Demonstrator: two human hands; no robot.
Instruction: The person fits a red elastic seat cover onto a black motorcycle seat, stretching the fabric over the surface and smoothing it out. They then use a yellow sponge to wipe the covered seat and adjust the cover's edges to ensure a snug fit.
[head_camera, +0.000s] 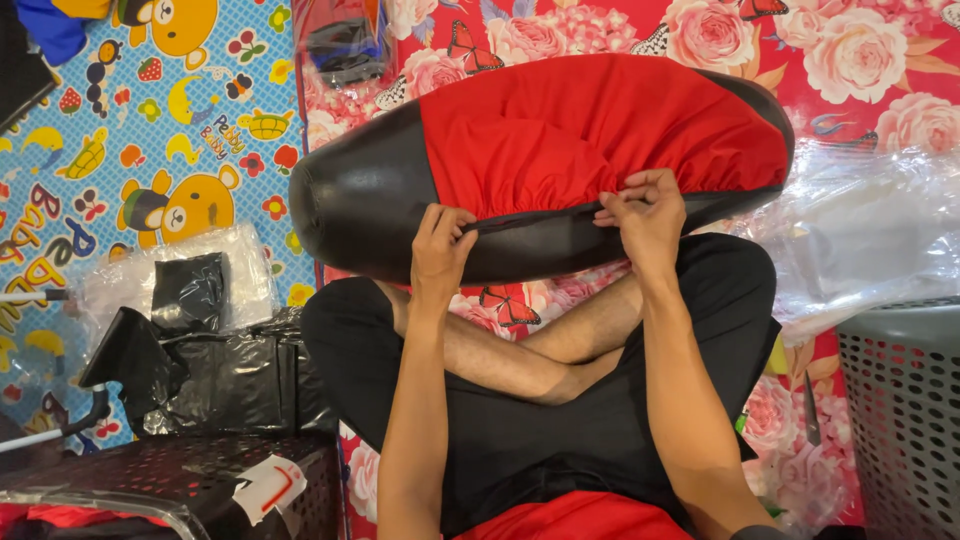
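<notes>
On the crossed legs of the seated person, in the head view, lies a long black seat (365, 205) half dressed in a red cover (590, 125). The left hand (440, 250) pinches the cover's gathered hem against the seat's near edge; the right hand (645, 215) has its fingers (625, 200) pinched on the same hem further along. The elastic edge could likely snap back off the rim if either grip loosens, since the cloth looks stretched. The cover is bright red and wrinkled near the hem; the seat is glossy black. A grey basket (900, 420) stands to the right, black plastic bags (230, 375) to the left.
</notes>
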